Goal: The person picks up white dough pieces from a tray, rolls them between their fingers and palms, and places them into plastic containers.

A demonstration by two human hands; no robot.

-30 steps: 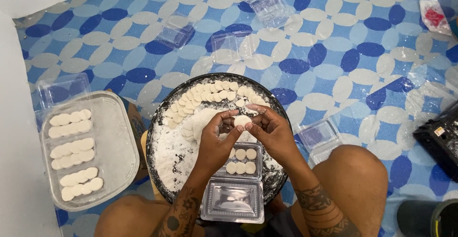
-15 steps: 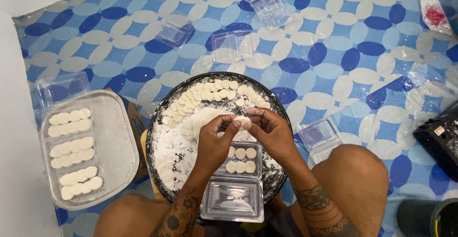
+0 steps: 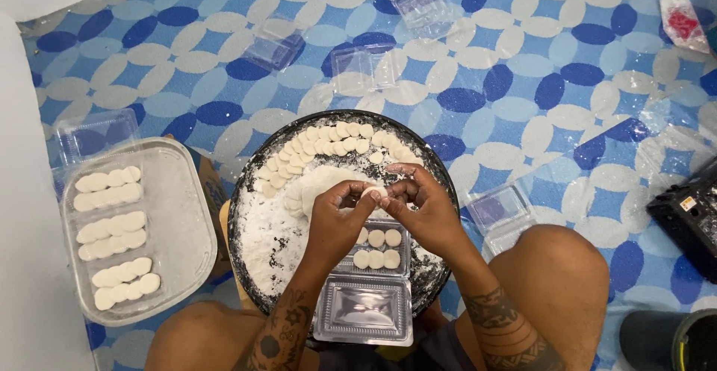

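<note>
Your left hand (image 3: pixel 336 218) and right hand (image 3: pixel 422 210) pinch one white dough disc (image 3: pixel 376 191) between closed fingertips, above the open clear clamshell box (image 3: pixel 366 307). Five discs already sit in it, just below your fingers; many remain on the round floured tray (image 3: pixel 254 184). Tray rim near; floor beyond open.

Blue and cream patterned floor (image 3: pixel 567 80), white wall (image 3: pixel 22 281) at left, even light
</note>
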